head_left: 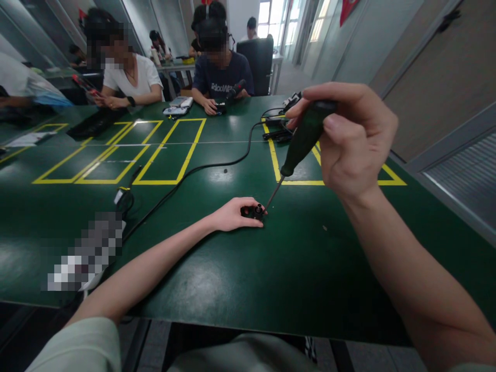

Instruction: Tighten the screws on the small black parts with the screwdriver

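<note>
My right hand is wrapped round the dark green handle of a screwdriver. Its thin metal shaft slants down to the left, and the tip meets or nearly meets a small black part; I cannot tell whether they touch. That part has a short round stub on top. Low on the green table, my left hand grips the part between thumb and fingers. The fingers hide some of it, and its exact kind is too small to make out.
A black cable curves across the table from a blurred-out object at left to black items at the back. Yellow tape marks rectangles. Across the table, a person in a dark shirt and another in white handle things.
</note>
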`<state>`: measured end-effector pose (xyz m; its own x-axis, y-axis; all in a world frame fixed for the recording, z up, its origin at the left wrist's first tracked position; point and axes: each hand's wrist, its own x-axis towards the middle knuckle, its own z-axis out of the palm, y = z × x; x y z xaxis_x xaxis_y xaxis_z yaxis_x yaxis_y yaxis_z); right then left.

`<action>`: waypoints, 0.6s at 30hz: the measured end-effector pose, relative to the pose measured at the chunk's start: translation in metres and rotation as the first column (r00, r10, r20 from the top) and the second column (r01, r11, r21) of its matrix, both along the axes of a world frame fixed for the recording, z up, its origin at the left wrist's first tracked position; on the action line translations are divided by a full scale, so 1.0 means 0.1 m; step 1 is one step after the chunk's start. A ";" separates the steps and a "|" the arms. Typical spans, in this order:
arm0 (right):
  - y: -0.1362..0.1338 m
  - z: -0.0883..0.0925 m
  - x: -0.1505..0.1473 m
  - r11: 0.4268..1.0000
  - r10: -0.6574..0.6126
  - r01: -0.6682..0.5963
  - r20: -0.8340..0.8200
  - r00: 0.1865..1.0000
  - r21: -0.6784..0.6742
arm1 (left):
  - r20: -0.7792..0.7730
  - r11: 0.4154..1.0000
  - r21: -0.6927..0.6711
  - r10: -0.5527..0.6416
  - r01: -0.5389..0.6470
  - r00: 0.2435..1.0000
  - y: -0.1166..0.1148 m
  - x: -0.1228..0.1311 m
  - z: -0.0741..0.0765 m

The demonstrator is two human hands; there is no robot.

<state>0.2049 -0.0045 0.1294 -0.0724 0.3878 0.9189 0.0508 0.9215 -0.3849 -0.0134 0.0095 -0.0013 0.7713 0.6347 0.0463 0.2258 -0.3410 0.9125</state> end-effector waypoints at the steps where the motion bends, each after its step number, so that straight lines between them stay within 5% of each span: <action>1: 0.00 0.00 0.00 1.000 -0.007 0.007 -0.010 1.000 -0.007 | 0.000 1.000 0.001 0.001 -0.001 1.000 0.00 0.00 0.00; 7: 0.00 0.03 0.04 0.972 -0.187 0.182 0.025 0.982 0.147 | 0.000 1.000 0.000 0.011 -0.011 1.000 0.00 0.01 -0.01; 13: 0.05 0.04 0.06 0.998 -0.016 0.016 -0.002 1.000 0.058 | -0.003 1.000 -0.003 0.016 -0.016 1.000 -0.01 0.02 0.04; 18: 0.00 0.07 0.04 0.988 -0.107 0.108 -0.014 0.994 0.113 | 0.003 1.000 -0.010 0.016 -0.016 1.000 0.00 0.03 0.03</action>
